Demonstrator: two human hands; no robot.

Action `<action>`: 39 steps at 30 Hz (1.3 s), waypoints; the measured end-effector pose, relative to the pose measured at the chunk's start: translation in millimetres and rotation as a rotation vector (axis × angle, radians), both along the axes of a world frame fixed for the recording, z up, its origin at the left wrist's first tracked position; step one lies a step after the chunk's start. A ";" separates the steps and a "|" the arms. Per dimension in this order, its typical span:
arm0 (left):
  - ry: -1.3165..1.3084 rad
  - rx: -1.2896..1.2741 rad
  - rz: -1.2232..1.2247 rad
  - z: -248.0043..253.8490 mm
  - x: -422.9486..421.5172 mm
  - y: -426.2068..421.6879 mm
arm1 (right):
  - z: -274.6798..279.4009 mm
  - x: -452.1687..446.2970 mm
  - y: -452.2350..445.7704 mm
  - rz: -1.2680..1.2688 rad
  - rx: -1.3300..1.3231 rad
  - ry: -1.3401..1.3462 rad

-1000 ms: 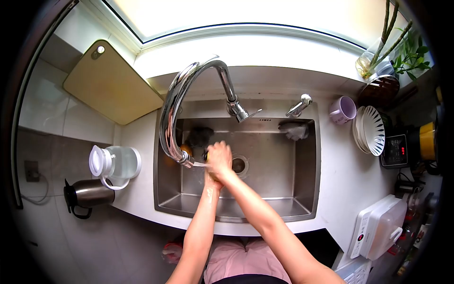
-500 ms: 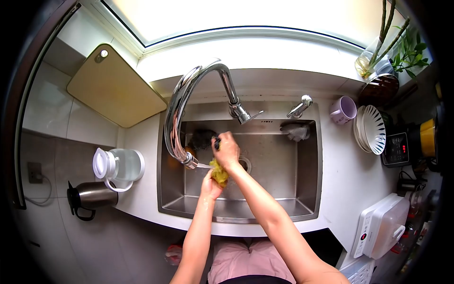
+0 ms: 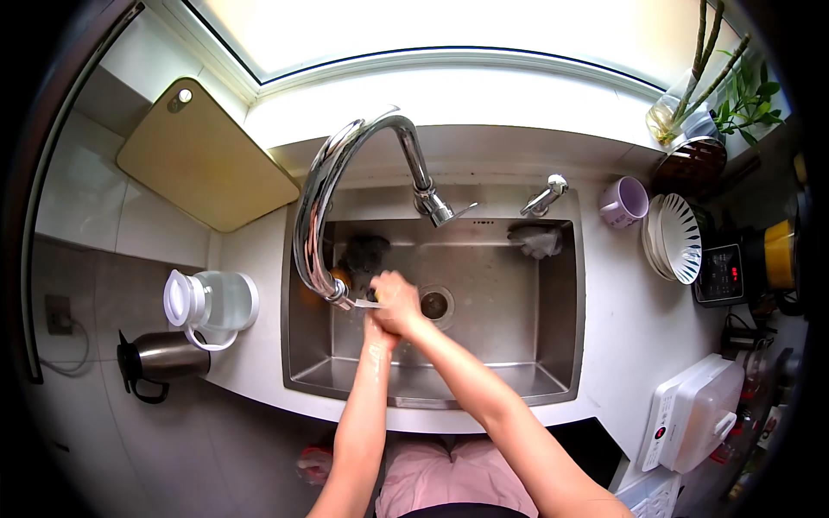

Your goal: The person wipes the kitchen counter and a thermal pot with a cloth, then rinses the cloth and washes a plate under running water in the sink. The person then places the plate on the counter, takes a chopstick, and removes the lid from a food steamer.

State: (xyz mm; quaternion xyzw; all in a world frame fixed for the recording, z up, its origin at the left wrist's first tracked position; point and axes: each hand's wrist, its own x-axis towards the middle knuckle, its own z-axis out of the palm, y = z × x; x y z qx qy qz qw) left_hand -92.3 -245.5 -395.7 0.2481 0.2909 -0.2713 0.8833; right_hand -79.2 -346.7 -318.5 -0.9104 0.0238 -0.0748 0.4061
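Window [image 3: 484, 22] across the top is totally blown out, and the sill [image 3: 484, 97] just under it is nearly pure white too. Faucet [image 3: 312, 216] left of center has bright streaky reflections. Lower left's pretty dim. Heavy fisheye bend, black corners, and the fingers [image 3: 388, 283] near mid-frame look kinda motion-smeared.

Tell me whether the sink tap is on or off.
On. A pale stream of water leaves the end of the tap and runs toward the right hand.
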 end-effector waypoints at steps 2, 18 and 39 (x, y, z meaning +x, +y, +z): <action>0.036 -0.050 -0.021 -1.9 1.0 -8.2 | -0.2 9.4 -4.9 -0.099 0.001 0.017; 0.099 -0.020 -0.071 51.6 -16.3 -25.6 | 9.8 37.0 -15.9 -0.402 1.400 0.327; -0.231 -0.450 -0.170 -3.5 14.3 -10.4 | 30.6 -28.3 12.7 -0.130 -0.332 0.010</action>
